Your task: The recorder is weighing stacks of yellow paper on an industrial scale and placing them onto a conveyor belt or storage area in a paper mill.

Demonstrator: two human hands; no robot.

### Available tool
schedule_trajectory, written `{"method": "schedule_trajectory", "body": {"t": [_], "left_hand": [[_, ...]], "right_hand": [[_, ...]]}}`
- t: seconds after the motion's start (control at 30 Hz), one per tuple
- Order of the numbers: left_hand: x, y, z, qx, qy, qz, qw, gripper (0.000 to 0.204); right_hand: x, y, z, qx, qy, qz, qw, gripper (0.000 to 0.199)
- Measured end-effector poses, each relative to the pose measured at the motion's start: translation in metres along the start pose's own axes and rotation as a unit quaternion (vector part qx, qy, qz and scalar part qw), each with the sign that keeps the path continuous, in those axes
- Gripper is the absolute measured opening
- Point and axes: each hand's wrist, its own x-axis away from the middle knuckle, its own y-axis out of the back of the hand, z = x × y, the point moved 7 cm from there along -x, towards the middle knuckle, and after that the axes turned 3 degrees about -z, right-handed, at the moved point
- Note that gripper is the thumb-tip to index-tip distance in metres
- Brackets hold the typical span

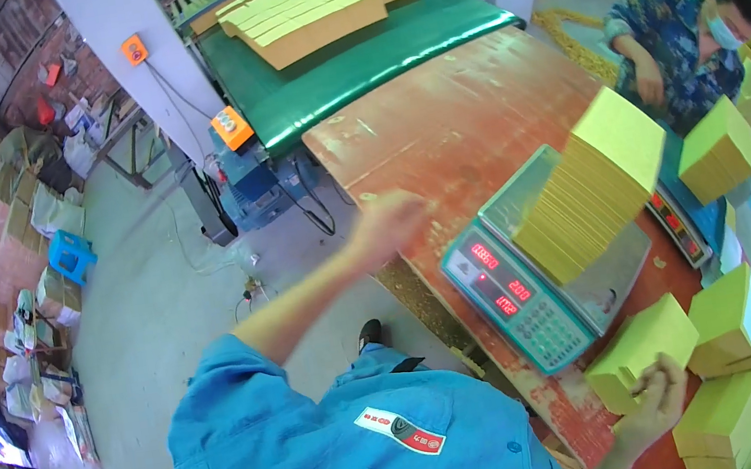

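Note:
My left hand (393, 221) is over the near left edge of the reddish table (436, 119); its fingers are smeared, and nothing shows in them. My right hand (654, 399) is at the near side of a low stack of yellow paper (641, 352), with its fingers bent in and closed on paper at the stack's edge. Between my hands a green counting scale (521, 295) with red lit digits stands on the table. On its metal pan leans a tall stack of yellow sheets (586, 183), tilted to the right.
Beyond the table a green conveyor belt (368, 56) carries rows of yellow paper blocks (313, 11). At right, a masked person (677, 44) works beside a second scale (680, 228) and another paper stack (717, 149). Bundled stacks (733, 317) flank my right hand. A blue stool (71, 258) stands left.

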Motion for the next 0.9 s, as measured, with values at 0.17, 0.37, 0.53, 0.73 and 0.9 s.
{"method": "schedule_trajectory", "body": {"t": [0.17,0.37,0.53,0.73,0.9], "left_hand": [[-0.025,0.206,0.21,-0.332,0.182,-0.111,0.919,0.035],[-0.037,0.308,0.319,-0.401,0.192,-0.133,0.886,0.054],[-0.063,0.303,0.347,-0.398,0.124,-0.071,0.906,0.043],[-0.073,0.309,0.349,-0.317,0.029,-0.032,0.948,0.034],[-0.05,0.347,0.38,-0.371,-0.026,-0.033,0.928,0.041]], "right_hand": [[0.039,-0.155,0.009,-0.065,-0.067,0.121,0.988,0.016],[0.069,-0.319,0.026,-0.128,-0.145,0.201,0.96,0.013],[0.092,-0.395,0.022,-0.141,-0.213,0.213,0.943,0.014],[0.118,-0.427,-0.004,-0.112,-0.224,0.246,0.937,0.016],[0.125,-0.454,0.011,-0.175,-0.225,0.273,0.919,0.015]]}}
